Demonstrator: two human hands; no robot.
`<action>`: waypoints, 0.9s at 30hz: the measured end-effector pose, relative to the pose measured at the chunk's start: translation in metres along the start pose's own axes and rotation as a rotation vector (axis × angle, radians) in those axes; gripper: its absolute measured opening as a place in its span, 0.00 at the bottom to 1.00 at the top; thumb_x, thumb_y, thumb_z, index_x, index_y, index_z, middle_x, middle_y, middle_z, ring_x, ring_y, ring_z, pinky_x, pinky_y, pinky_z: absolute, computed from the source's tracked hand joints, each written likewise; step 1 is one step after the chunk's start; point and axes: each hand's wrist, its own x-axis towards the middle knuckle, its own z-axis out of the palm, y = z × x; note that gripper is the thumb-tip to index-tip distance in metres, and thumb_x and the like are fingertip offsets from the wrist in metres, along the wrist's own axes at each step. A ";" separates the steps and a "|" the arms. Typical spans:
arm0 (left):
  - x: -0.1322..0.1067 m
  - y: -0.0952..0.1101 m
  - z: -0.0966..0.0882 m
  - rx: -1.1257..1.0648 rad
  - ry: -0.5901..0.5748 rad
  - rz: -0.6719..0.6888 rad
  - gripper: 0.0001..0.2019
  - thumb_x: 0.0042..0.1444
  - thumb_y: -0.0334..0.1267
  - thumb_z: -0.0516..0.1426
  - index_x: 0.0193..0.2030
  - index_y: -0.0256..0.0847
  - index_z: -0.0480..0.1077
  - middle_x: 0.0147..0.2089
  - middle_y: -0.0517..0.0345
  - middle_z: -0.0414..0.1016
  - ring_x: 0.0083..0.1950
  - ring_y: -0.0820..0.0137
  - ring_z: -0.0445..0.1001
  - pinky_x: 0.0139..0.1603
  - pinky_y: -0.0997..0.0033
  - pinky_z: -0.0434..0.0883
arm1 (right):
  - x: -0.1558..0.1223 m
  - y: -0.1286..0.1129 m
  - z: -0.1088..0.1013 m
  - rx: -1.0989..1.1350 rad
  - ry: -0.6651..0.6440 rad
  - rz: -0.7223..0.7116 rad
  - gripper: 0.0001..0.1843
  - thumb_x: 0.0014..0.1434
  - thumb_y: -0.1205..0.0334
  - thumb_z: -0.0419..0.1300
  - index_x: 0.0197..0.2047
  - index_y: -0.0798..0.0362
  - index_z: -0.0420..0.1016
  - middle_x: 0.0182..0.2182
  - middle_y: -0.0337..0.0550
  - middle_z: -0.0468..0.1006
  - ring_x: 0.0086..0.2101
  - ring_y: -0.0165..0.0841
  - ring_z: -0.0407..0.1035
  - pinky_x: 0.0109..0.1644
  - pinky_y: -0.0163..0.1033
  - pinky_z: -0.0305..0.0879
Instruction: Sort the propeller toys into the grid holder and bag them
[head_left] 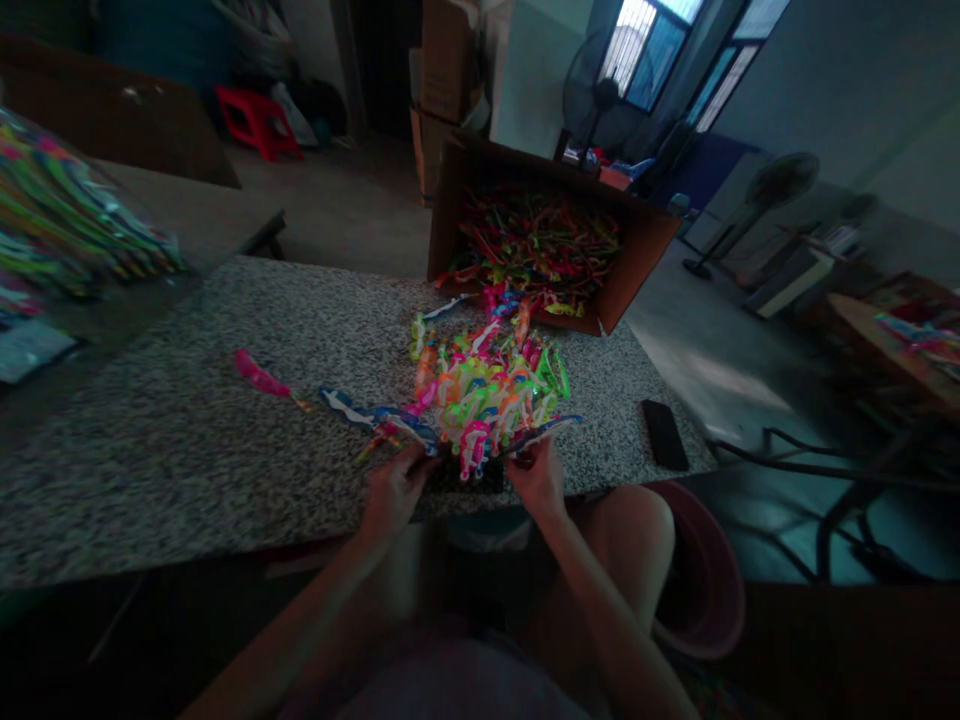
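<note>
Neon plastic strips point(487, 395) heaped at lower centre of the frame on a speckled granite countertop point(150, 480), long axes mixed. Blue-and-white strip point(375, 410) running roughly sideways into the left hand point(394, 490), closed narrowly around its end; blue strip point(544, 432) angled up-right from the right hand point(536, 478), likewise pinched. Both forearms angled inward from the bottom of the frame. Cardboard box point(637, 260) of further strips just beyond the heap, black smartphone point(664, 435) to the right.

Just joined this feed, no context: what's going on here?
A person is seated at a speckled granite counter. Their left hand and right hand pinch blue-and-white plastic pieces at the near edge of a heap of neon plastic pieces. More fill an open cardboard box beyond it. A pink piece lies apart on the left, a black phone on the right.
</note>
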 end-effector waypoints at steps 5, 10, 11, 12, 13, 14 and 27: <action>-0.001 -0.007 0.011 0.064 -0.084 0.083 0.12 0.59 0.42 0.50 0.43 0.41 0.71 0.40 0.53 0.80 0.39 0.62 0.78 0.41 0.68 0.72 | 0.000 -0.019 0.005 -0.309 -0.017 0.030 0.29 0.50 0.67 0.59 0.55 0.57 0.56 0.34 0.48 0.80 0.35 0.42 0.76 0.37 0.38 0.67; -0.005 -0.005 0.018 0.135 -0.142 0.097 0.16 0.63 0.40 0.46 0.53 0.41 0.65 0.45 0.51 0.78 0.42 0.64 0.78 0.42 0.68 0.72 | -0.001 -0.026 0.008 -0.371 -0.003 0.052 0.24 0.51 0.66 0.60 0.51 0.58 0.61 0.34 0.48 0.80 0.36 0.42 0.76 0.39 0.39 0.65; -0.006 -0.005 0.019 0.142 -0.133 0.096 0.16 0.63 0.40 0.46 0.54 0.40 0.64 0.46 0.50 0.78 0.43 0.64 0.77 0.44 0.68 0.72 | -0.001 -0.026 0.008 -0.363 -0.001 0.054 0.22 0.51 0.66 0.60 0.50 0.57 0.62 0.34 0.47 0.80 0.36 0.41 0.76 0.38 0.38 0.65; -0.006 -0.004 0.021 0.152 -0.121 0.097 0.16 0.63 0.39 0.46 0.54 0.39 0.64 0.47 0.49 0.77 0.45 0.63 0.77 0.46 0.67 0.71 | -0.002 -0.025 0.009 -0.361 -0.002 0.052 0.21 0.51 0.65 0.60 0.50 0.56 0.64 0.33 0.45 0.80 0.35 0.40 0.76 0.38 0.38 0.65; -0.006 -0.004 0.022 0.162 -0.108 0.102 0.16 0.62 0.38 0.46 0.54 0.38 0.64 0.47 0.48 0.77 0.47 0.63 0.76 0.48 0.66 0.71 | -0.003 -0.024 0.010 -0.366 -0.004 0.043 0.21 0.52 0.64 0.60 0.50 0.56 0.64 0.33 0.44 0.80 0.35 0.40 0.76 0.38 0.37 0.65; -0.006 -0.004 0.024 0.172 -0.097 0.110 0.16 0.62 0.37 0.46 0.54 0.38 0.63 0.48 0.47 0.76 0.48 0.63 0.76 0.50 0.65 0.70 | -0.004 -0.023 0.011 -0.378 -0.005 0.031 0.21 0.52 0.64 0.60 0.51 0.56 0.65 0.33 0.44 0.80 0.35 0.39 0.76 0.38 0.37 0.65; 0.020 0.001 0.026 0.265 -0.073 0.157 0.11 0.60 0.34 0.46 0.46 0.39 0.64 0.40 0.49 0.76 0.42 0.62 0.76 0.43 0.65 0.72 | 0.004 -0.013 0.017 -0.350 0.001 -0.057 0.19 0.51 0.65 0.60 0.48 0.59 0.67 0.31 0.44 0.80 0.33 0.37 0.76 0.36 0.34 0.66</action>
